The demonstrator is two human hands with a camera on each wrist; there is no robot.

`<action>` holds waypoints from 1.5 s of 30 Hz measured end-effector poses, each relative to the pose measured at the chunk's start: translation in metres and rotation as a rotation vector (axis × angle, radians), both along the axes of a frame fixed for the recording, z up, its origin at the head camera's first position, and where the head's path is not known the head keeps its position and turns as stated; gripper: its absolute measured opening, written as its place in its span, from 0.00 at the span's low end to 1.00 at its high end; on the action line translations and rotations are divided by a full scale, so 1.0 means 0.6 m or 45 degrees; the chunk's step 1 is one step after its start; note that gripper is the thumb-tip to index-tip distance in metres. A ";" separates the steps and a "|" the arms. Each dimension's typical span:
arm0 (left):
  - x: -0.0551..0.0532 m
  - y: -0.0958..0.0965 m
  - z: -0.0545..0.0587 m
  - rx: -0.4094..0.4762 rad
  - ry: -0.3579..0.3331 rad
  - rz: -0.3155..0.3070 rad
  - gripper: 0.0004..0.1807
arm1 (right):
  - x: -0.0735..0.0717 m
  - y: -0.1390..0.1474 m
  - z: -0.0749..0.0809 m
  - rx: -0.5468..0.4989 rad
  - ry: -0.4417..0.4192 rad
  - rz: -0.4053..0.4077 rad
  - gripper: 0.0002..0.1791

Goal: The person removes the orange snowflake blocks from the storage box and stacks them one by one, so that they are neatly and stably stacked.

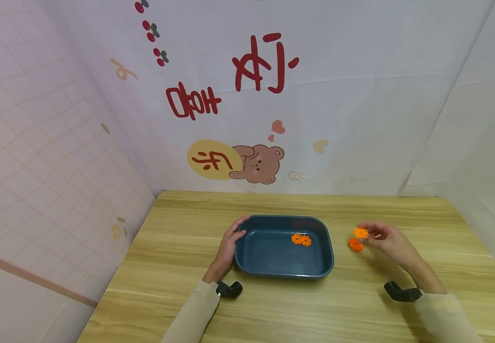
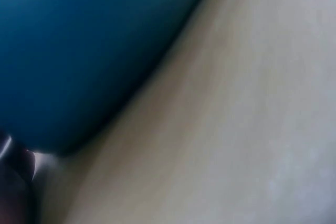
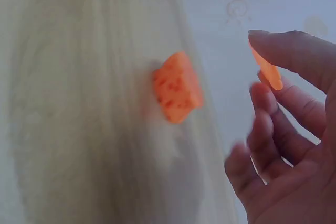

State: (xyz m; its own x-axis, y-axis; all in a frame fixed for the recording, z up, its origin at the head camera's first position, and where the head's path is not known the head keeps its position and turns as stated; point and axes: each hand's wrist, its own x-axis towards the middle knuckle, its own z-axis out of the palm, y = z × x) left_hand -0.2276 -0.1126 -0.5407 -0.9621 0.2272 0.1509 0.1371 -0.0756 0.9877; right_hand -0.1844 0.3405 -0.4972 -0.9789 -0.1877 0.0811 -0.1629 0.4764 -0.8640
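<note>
A dark blue rectangular plastic basin (image 1: 281,275) stands on the table, and two orange notched discs (image 1: 300,239) lie inside it toward the right. My left hand (image 1: 227,245) grips the basin's left rim. To the right of the basin, my right hand (image 1: 382,239) pinches one orange notched disc (image 1: 360,233) between thumb and finger, seen edge-on as a thin disc (image 3: 268,66) in the right wrist view. Just below it on the table is a small stack of orange discs (image 1: 356,245), which looks like a short pile (image 3: 177,87) from the right wrist.
The wood-grain table (image 1: 281,309) ends at the back against a white printed cloth (image 1: 350,119). Another cloth wall (image 1: 58,166) rises on the left. Basin side and table, both blurred, fill the left wrist view.
</note>
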 end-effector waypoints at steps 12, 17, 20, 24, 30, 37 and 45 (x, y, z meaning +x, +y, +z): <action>-0.001 0.000 0.000 -0.016 -0.018 -0.003 0.23 | -0.001 0.005 -0.043 0.189 -0.012 -0.025 0.21; -0.001 0.000 0.001 -0.016 -0.026 -0.011 0.23 | -0.004 0.001 -0.050 0.220 0.030 -0.027 0.21; -0.001 0.001 0.003 -0.020 -0.027 -0.006 0.23 | -0.005 0.000 -0.054 0.236 0.053 -0.030 0.21; -0.001 0.001 0.003 -0.017 -0.023 0.005 0.23 | -0.005 -0.001 -0.056 0.251 0.061 -0.037 0.20; -0.002 0.000 0.005 -0.010 -0.037 -0.007 0.23 | -0.004 -0.003 -0.054 0.262 0.045 -0.043 0.21; 0.004 -0.004 0.023 -0.025 -0.058 -0.051 0.24 | -0.004 -0.003 -0.055 0.262 0.046 -0.040 0.21; 0.000 0.000 0.006 -0.026 -0.028 0.000 0.23 | -0.003 -0.003 -0.056 0.252 0.038 -0.040 0.21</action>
